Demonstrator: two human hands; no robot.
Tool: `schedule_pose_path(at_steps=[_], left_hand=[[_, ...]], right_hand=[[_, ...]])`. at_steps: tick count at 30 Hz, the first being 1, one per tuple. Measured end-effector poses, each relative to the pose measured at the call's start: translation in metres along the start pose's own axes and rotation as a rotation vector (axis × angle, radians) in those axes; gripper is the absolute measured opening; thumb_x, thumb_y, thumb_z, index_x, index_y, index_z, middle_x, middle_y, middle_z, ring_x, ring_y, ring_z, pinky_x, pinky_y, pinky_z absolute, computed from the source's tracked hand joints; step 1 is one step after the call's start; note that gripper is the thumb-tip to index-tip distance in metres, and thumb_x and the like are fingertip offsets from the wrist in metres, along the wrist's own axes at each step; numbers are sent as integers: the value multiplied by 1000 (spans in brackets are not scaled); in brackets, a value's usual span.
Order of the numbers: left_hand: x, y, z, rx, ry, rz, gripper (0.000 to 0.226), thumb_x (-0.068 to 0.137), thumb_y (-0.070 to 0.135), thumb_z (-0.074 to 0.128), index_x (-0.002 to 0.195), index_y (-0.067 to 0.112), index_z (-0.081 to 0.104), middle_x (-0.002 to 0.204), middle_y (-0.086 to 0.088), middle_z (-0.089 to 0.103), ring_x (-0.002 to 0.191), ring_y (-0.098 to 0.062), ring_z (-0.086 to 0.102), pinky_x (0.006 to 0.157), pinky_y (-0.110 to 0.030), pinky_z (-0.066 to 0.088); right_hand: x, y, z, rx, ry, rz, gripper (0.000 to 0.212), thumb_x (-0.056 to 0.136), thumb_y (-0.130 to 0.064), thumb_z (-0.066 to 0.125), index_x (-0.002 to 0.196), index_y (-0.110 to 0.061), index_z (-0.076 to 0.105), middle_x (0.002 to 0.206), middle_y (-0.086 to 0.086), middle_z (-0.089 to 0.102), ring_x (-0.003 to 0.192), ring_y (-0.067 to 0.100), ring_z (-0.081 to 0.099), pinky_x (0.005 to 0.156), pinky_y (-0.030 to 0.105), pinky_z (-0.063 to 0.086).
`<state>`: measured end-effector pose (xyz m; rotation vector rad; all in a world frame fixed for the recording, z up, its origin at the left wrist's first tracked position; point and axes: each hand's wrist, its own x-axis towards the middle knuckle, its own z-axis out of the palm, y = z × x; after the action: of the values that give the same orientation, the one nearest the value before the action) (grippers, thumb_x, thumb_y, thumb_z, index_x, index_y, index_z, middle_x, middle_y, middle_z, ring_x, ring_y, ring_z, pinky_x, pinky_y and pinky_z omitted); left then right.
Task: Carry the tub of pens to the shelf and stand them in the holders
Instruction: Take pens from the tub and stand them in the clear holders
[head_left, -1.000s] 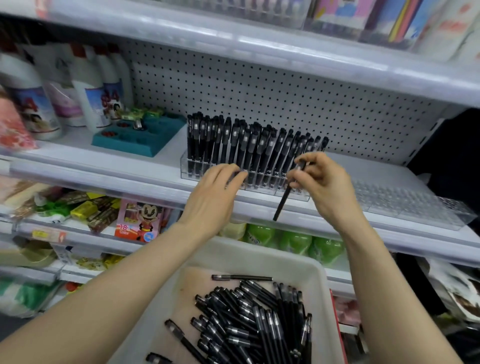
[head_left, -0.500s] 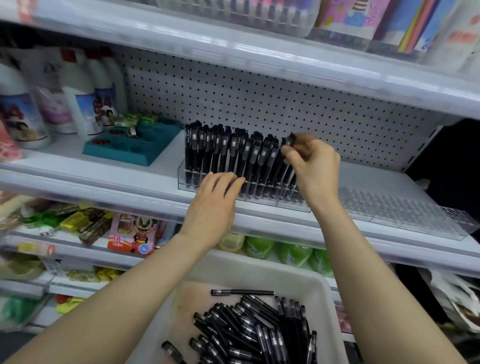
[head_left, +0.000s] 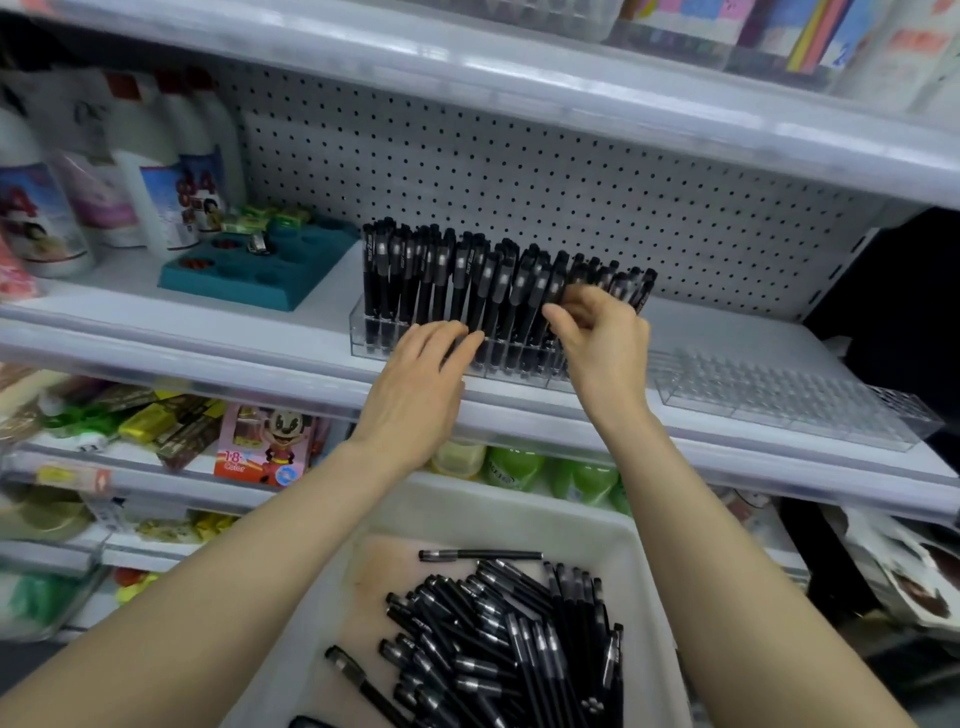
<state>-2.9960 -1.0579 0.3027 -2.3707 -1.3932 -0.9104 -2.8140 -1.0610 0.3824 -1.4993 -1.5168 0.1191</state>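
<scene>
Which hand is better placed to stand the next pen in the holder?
Right. The right hand, fingers curled on the last standing pens, sits beside the empty slots; loose pens in the tub lie below it. The left hand rests flat, steadying the holder.

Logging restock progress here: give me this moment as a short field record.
left hand: open, fingers resting against the filled clear plastic pen holder
right hand: fingers curled among the standing black pens, grip unclear
white plastic tub: below the hands, many loose black pens inside
empty clear plastic holder: further right, same shelf
</scene>
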Motion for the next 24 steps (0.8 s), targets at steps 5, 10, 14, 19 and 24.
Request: schedule_pose_path(at_steps=[5, 10, 14, 19, 24], left_hand=[[-39, 10, -8, -92, -5, 19, 49, 84, -1, 65, 132, 7, 56, 128, -12, 55, 119, -29, 47, 94, -42, 49], [-95, 12, 2, -65, -114, 39, 38, 83, 9, 70, 120, 13, 64, 116, -5, 62, 104, -25, 57, 82, -40, 54], [-119, 2, 16, 20, -217, -31, 49, 86, 13, 65, 134, 13, 56, 130, -9, 57, 118, -31, 52, 97, -46, 47], [-120, -2, 22, 77, -285, -101, 60, 86, 9, 65, 143, 18, 46, 137, -7, 52, 125, -30, 46, 107, -44, 38], [-119, 0, 21, 89, -291, -106, 60, 87, 10, 64, 143, 19, 46, 136, -6, 53, 125, -28, 46, 109, -41, 37]], right_hand=[[-42, 11, -11, 20, 6, 18, 16, 91, -22, 68, 106, -17, 72, 91, -8, 72, 85, 5, 67, 85, 26, 56], [-118, 42, 7, -48, -238, 25, 8, 89, -25, 69, 92, -22, 75, 78, -10, 73, 72, 5, 66, 76, 26, 54], [-160, 63, 35, -192, -556, -64, 10, 91, -20, 65, 93, -22, 75, 85, -6, 74, 79, 13, 66, 78, 32, 52], [-173, 62, 53, -611, -842, -281, 29, 82, 5, 57, 100, -15, 66, 95, 10, 71, 91, 32, 67, 67, 35, 47], [-175, 57, 54, -729, -930, -322, 35, 75, 12, 60, 101, -10, 66, 102, 13, 70, 97, 32, 66, 76, 39, 50]])
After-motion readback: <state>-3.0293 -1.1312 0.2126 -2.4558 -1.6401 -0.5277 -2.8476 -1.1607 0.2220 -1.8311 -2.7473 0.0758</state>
